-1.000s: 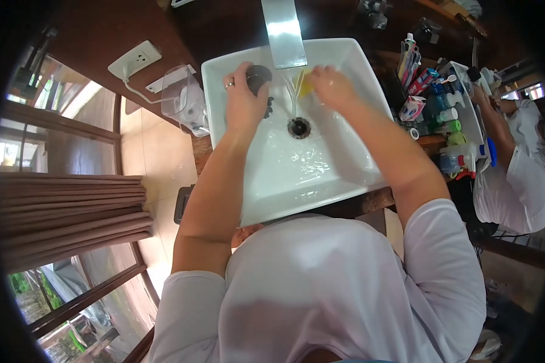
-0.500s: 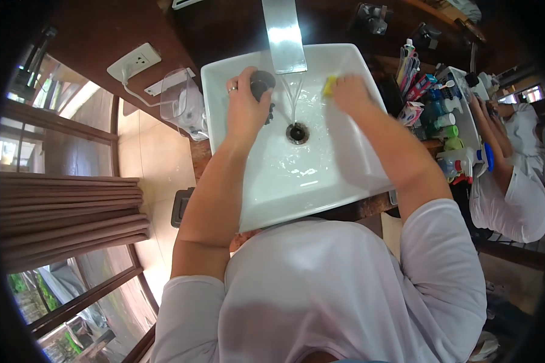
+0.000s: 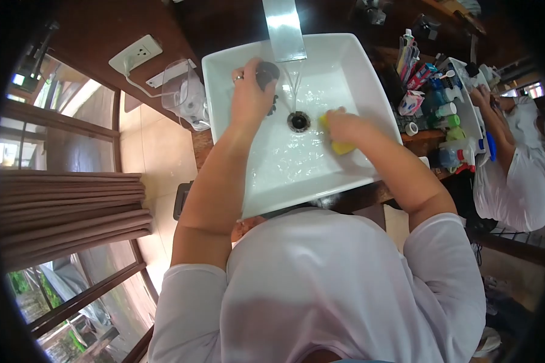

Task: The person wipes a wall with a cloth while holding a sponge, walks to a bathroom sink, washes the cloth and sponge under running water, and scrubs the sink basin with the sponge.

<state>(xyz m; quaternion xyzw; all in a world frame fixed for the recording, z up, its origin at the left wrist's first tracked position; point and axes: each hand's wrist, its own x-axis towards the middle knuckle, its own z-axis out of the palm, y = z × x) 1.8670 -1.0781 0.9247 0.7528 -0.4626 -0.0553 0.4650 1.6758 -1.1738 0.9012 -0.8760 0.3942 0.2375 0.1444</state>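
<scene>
My left hand, with a ring on one finger, grips a dark round cup-like object in the upper left of the white sink. Over on the basin's right side, my right hand holds a yellow sponge against the inner surface. The sponge shows below and left of the fingers. Water runs from the wide metal faucet toward the dark drain. Small dark shapes show just below the cup-like object.
Right of the sink are toothbrushes, a toothpaste box and several bottles. A clear plastic container stands at the left, near a wall outlet with a plugged-in cord. A mirror at the right shows a person's reflection.
My right hand has moved with the sponge from beside the water stream to the right, then down the basin's right side. My left hand still holds the cup-like object, slightly shifted.
</scene>
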